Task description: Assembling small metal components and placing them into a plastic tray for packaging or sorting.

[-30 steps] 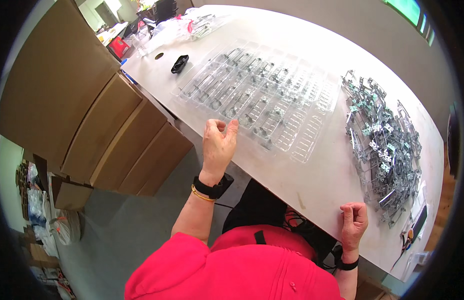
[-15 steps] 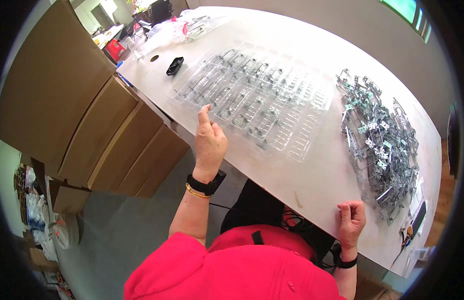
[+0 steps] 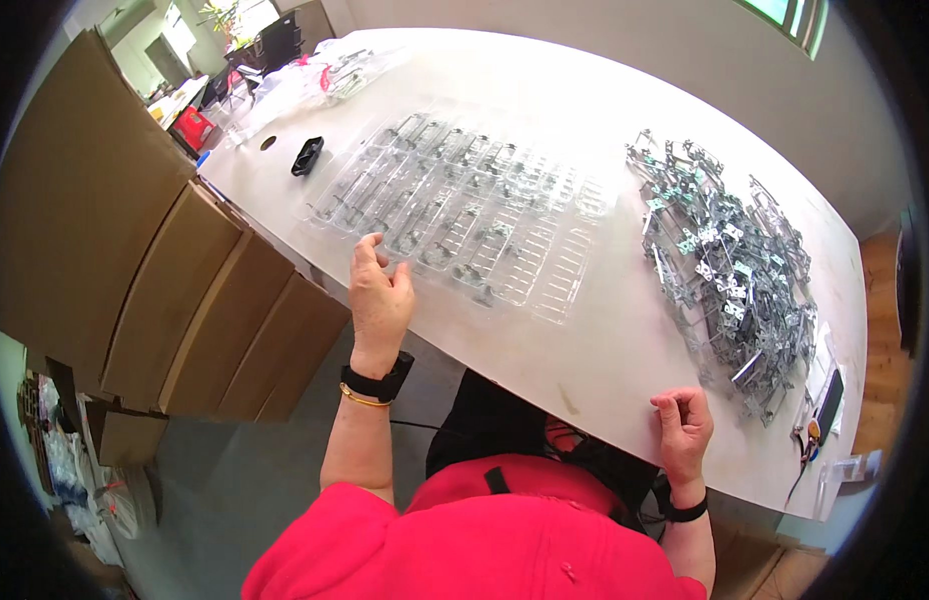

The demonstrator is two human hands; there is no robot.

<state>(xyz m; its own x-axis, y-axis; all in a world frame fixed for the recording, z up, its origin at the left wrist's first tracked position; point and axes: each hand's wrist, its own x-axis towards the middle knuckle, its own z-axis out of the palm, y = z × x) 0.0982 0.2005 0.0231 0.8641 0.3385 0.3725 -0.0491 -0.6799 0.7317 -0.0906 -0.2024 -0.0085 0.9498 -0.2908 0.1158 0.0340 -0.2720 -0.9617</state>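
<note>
My left hand point(image 3: 382, 305) is over the near left side of a clear plastic tray point(image 3: 551, 305), its thumb apart from bent fingers and nothing seen between them. Rows of thin metal parts point(image 3: 465, 205) lie in many of the tray's compartments; those toward its right end show only moulded ridges. By the front edge of the table, my right hand point(image 3: 685, 432) is closed with the fingers curled in. Whatever it may hold is hidden. Beyond that hand is a large heap of tangled grey metal brackets point(image 3: 730, 265).
Scissors-like pliers point(image 3: 813, 435) and a black-handled tool point(image 3: 833, 400) lie at the right edge of the white table point(image 3: 615, 355). A small black holder point(image 3: 308, 157) and plastic bags point(image 3: 295, 95) are at the far left. Tall cardboard boxes point(image 3: 215, 300) stand beside the table's left end.
The view has shifted, so the table appears further left. My left index finger, stretched forward before, is now more bent, with the thumb spread wider. My right hand stays curled near the table edge.
</note>
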